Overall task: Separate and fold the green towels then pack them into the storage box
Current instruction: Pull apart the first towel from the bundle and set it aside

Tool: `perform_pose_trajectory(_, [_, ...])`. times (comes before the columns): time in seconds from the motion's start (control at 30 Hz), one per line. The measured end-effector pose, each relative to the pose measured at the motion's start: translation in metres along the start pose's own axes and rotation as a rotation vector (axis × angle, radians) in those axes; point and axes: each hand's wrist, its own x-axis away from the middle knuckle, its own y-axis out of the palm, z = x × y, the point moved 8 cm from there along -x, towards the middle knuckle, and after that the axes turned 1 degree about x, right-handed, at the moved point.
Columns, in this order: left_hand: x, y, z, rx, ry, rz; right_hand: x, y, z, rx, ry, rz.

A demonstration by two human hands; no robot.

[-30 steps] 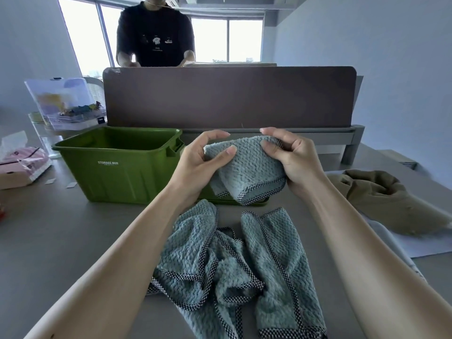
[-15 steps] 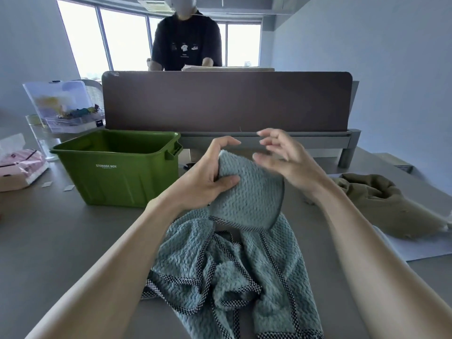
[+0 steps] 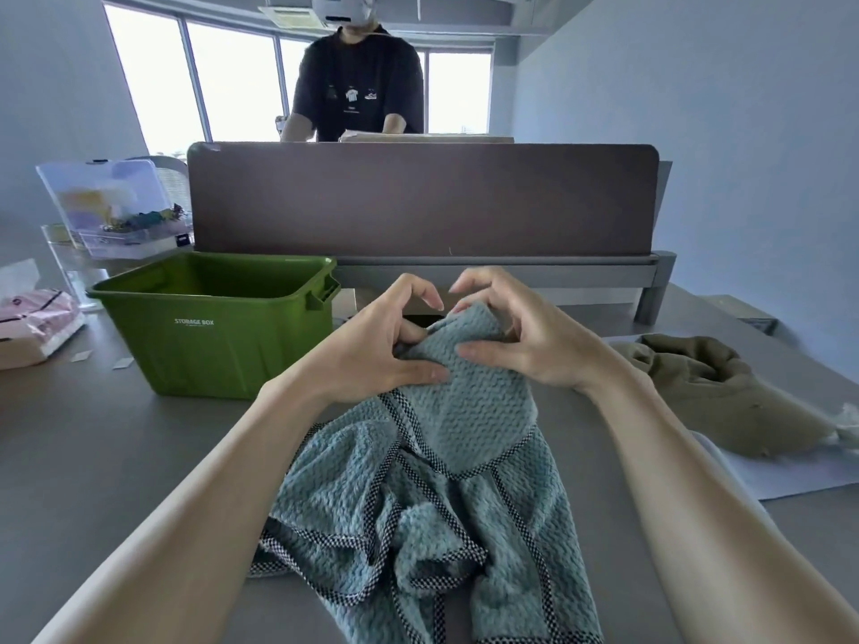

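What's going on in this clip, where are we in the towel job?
A person is working a folded green towel with both hands: the left hand and right hand pinch its upper part above the table. More green towels lie crumpled in a heap beneath it. The green storage box stands open to the left; no towel shows inside it from this view.

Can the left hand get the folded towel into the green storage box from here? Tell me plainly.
Probably yes. The storage box stands open-topped just left of the left hand, with nothing between them. Both hands, the right hand too, hold the folded towel.
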Motion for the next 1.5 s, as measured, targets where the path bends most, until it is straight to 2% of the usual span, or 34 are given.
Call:
perform_pose_trajectory(0.17, [0.001,0.001,0.009,-0.024,0.040,-0.005,-0.001,-0.014,-0.003,0.183,0.020,0.100])
perform_pose_trajectory(0.33, [0.003,-0.014,0.008,-0.015,0.065,0.078,0.002,-0.026,0.005,0.002,0.064,0.219])
perform_pose_trajectory(0.4, [0.005,-0.023,0.010,0.001,0.087,0.188,0.001,-0.027,0.006,-0.058,0.066,0.271])
perform_pose_trajectory(0.5, [0.016,-0.039,0.012,0.257,0.124,0.462,0.002,-0.031,0.003,-0.173,0.047,0.394])
perform_pose_trajectory(0.57, [0.024,-0.040,0.001,0.527,0.067,0.590,0.003,-0.029,0.000,-0.232,0.045,0.481])
perform_pose_trajectory(0.6, [0.027,-0.035,-0.007,0.673,0.000,0.605,0.003,-0.027,0.000,-0.256,0.049,0.518])
perform_pose_trajectory(0.67, [0.032,-0.020,-0.020,0.860,-0.133,0.524,0.002,-0.020,-0.002,-0.294,0.066,0.573])
perform_pose_trajectory(0.77, [0.048,-0.017,-0.018,0.780,-0.099,0.464,0.000,-0.008,-0.008,-0.338,0.097,0.603])
perform_pose_trajectory(0.87, [0.071,-0.037,-0.011,0.538,0.004,0.544,-0.002,0.005,-0.013,-0.290,0.154,0.587])
perform_pose_trajectory(1.07, [0.119,-0.060,-0.005,0.142,0.014,0.584,-0.017,0.049,-0.011,-0.348,0.307,0.534])
perform_pose_trajectory(1.17, [0.143,-0.072,-0.017,0.172,-0.101,0.581,-0.029,0.077,-0.020,-0.352,0.316,0.424])
perform_pose_trajectory(1.3, [0.178,-0.092,-0.029,0.329,-0.196,0.636,-0.044,0.117,-0.033,-0.375,0.322,0.166])
perform_pose_trajectory(1.5, [0.239,-0.125,-0.059,0.243,-0.444,0.774,-0.067,0.179,-0.059,-0.370,0.336,-0.055])
